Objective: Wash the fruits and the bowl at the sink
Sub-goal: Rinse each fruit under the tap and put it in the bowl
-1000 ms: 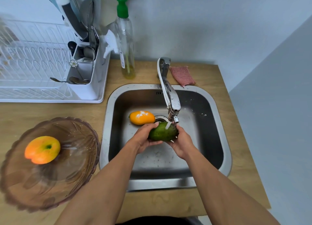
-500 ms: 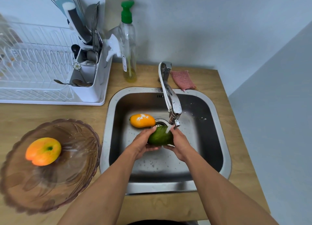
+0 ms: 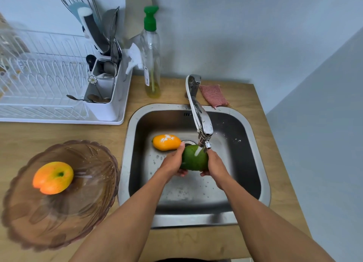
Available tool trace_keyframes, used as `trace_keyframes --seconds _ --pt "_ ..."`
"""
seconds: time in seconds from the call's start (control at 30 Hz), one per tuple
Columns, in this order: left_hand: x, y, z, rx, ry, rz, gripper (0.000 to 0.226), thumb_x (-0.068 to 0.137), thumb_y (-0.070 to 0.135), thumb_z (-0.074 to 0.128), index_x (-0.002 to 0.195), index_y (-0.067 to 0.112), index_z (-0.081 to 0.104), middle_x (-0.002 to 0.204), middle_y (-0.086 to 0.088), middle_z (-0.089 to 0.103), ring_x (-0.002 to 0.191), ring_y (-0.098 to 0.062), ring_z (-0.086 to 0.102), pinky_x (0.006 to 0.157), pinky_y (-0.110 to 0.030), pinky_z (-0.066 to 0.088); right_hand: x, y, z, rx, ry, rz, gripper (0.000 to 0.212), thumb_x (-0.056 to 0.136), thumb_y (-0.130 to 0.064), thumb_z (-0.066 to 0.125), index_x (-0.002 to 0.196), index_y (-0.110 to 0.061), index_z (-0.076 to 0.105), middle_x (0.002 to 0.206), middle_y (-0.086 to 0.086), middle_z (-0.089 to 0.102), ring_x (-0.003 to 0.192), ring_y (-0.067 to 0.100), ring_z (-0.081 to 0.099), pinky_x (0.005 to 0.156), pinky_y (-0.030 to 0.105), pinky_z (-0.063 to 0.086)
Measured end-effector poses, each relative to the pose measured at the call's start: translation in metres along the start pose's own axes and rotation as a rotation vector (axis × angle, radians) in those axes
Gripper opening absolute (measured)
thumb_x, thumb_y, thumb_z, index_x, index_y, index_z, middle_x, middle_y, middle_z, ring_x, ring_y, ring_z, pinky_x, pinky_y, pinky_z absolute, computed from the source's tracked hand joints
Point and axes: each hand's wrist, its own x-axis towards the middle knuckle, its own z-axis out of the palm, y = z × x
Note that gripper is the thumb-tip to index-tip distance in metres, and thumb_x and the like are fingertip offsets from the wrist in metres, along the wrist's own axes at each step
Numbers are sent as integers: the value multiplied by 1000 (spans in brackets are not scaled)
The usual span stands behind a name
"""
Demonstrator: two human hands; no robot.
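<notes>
- Head view, centre of frame: left hand [image 3: 172, 163] and right hand [image 3: 215, 164] clasp the wet dark-green oval fruit [image 3: 193, 160] under the chrome tap [image 3: 202, 124]; slick skin could slip, dropping into the steel sink [image 3: 261, 163].
- Lower left: the brown ribbed glass bowl [image 3: 94, 202] sits near the bench edge, unwashed.

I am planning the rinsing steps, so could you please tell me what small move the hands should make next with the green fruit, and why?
Probably roll the oval green fruit a part-turn between the left hand and right hand. The stream from the chrome faucet strikes only its upper face, so the underside likely needs rinsing.
</notes>
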Motion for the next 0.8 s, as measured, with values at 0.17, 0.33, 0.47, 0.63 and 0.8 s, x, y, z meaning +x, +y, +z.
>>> trace_keyframes --seconds 0.17,0.33,0.47,0.63,0.8 --pt "1 7 -6 -182 -118 35 34 94 34 59 125 22 52 121 -5 56 100 -23 62 79 -50 60 -5 -6 1 -6 -24 8 50 102 -44 18 96 -14 58 85 21 65 58 29 63 44 29 45" --pt "1 2 -15 -156 -83 69 46 87 38 71 126 21 54 115 -12 62 79 -28 71 63 -34 61 -7 -8 4 173 -92 104 40 99 -44 31 106 -13 55 81 19 61 52 24 55 50 32 49" --pt "0 6 -16 -99 27 56 47 87 60 57 110 19 62 88 -12 69 51 -20 65 51 -26 57 -10 -5 2 175 -81 95 42 98 -48 36 98 -13 59 74 18 64 55 22 54 60 36 53" --pt "-4 5 -15 10 27 -24 75 89 72 38 87 4 67 66 -18 69 47 -21 62 48 -23 52 -9 -9 8 224 -66 51 42 100 -50 30 112 -21 58 106 7 62 96 26 65 75 39 59" --pt "-3 0 -17 -45 -83 -69 57 86 69 49 108 19 64 103 -13 72 84 -25 74 72 -36 62 -11 -7 8 292 -116 109 41 100 -48 29 112 -21 58 118 13 58 104 35 64 65 38 59"
